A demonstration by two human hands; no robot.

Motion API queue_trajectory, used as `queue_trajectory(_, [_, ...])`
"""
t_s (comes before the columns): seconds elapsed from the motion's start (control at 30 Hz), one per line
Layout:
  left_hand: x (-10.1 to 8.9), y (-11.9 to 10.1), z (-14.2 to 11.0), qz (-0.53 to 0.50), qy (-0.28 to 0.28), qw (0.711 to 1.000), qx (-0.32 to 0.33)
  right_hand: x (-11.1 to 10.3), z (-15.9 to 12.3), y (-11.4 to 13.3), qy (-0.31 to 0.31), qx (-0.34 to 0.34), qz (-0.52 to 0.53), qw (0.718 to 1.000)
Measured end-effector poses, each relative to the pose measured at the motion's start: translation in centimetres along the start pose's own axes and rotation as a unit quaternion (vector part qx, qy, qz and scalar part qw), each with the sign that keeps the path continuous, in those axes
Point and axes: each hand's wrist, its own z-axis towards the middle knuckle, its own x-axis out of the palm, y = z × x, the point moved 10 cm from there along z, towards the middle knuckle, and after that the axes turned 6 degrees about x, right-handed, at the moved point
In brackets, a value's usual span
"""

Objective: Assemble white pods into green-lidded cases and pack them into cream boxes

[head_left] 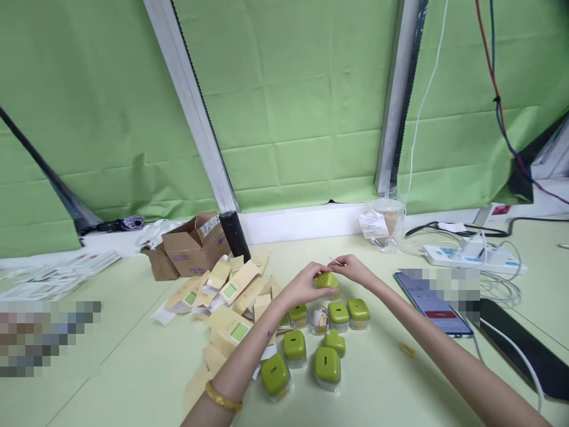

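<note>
My left hand (306, 286) is wrapped round a small clear container with a green lid (328, 280), raised behind a group of similar ones. My right hand (354, 270) pinches a thin pointed metal piece (335, 261), its kind too small to tell, just beside that lid. Several more green-lidded containers stand on the table nearer me, such as a front one (328, 364) and one at the right (358, 310). Among them is a container without its lid (319, 319), with something pale and yellow inside. A loose green lid (335, 342) lies close by.
Small tan cartons (235, 326) are heaped left of the containers, before an open cardboard box (195, 246) and a black cylinder (235, 234). A drink cup (386, 219) stands at the back. Rightward lie a phone (431, 302), a power strip (471, 256) and cables.
</note>
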Motion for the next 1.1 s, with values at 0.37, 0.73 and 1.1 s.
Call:
queue_trajectory(0.37, [1.4,-2.1,0.5,0.088,0.074,0.992,0.056,2.8,4.6,0.0,0.076,0.048,0.000,0.996])
queue_trajectory(0.73, [4.0,3.5,2.6,0.102,0.011,0.993,-0.061,-8.0,-1.2,-3.5,-0.151,0.054,0.106,0.981])
queue_trajectory(1.1, [3.8,-3.0,-0.1,-0.274,-0.046,0.956,-0.090,-6.0,-9.4,2.8,-0.084,0.009,0.196,0.977])
